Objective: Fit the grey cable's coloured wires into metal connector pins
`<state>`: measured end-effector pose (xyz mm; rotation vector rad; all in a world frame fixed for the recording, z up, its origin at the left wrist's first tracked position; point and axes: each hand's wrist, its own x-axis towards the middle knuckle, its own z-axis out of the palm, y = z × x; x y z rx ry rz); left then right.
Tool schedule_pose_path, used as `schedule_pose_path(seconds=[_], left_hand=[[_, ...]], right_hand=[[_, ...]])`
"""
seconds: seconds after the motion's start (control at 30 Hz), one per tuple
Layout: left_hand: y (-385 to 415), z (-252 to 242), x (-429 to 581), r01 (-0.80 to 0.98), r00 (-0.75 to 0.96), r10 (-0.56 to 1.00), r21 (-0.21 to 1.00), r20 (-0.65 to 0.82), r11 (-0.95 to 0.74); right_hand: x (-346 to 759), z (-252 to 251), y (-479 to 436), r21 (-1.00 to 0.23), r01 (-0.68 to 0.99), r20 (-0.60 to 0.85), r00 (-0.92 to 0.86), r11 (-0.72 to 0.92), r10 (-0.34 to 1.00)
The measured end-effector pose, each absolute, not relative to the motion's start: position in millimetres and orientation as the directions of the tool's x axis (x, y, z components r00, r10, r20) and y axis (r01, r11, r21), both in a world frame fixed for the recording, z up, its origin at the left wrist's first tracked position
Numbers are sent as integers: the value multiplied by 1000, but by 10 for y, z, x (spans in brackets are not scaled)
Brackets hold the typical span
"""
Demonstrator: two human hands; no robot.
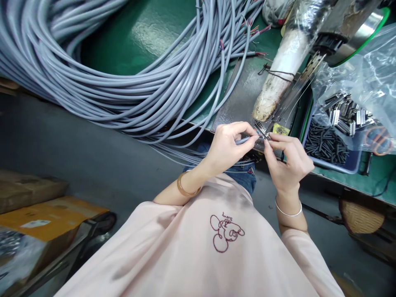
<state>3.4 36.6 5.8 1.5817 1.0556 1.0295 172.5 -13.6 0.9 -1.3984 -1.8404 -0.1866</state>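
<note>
My left hand (229, 144) pinches the end of a grey cable (243, 140) between thumb and fingers. At the cable's tip, under the fume pipe, sits a small metal multi-pin connector (261, 129). My right hand (286, 159) is closed with thumb and fingertips on the connector's near right side. The fine wires between cable and connector are too small to make out singly. Just beyond the fingertips a soldering wire guide (297, 88) slants down beside the white wrapped pipe (280, 76).
A large bundle of grey cables (148, 88) lies over the green table (117, 45) and hangs past its edge. Right of my hands, a blue tray (351, 167) holds black sleeves (324, 142) and metal connectors (346, 113). A wire spool (360, 37) stands behind. Cardboard boxes (55, 216) sit at lower left.
</note>
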Motion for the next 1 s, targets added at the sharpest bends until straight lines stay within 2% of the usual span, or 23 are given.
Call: schedule_pose_path(seconds=[0.3,0.43,0.83,0.93,1.0], left_hand=[[377,91,70,161,244,962,972,126,-169],[392,145,60,165,245,955,964,167,-211],[311,51,35,246,341,920,926,193,-285],[277,54,4,205,389,911,951,138,-232],[255,35,-35,159,459,887,978,47,-134]], right_hand=[[1725,-6,-113,-371,852,654,-43,369,755],[1704,48,-106,-368,856,666,-29,363,746],[1802,-56,-215,-198,884,691,-181,423,700],[1825,-74,-267,-234,879,692,-150,416,706],[1839,-89,-309,-330,867,680,-54,372,731]])
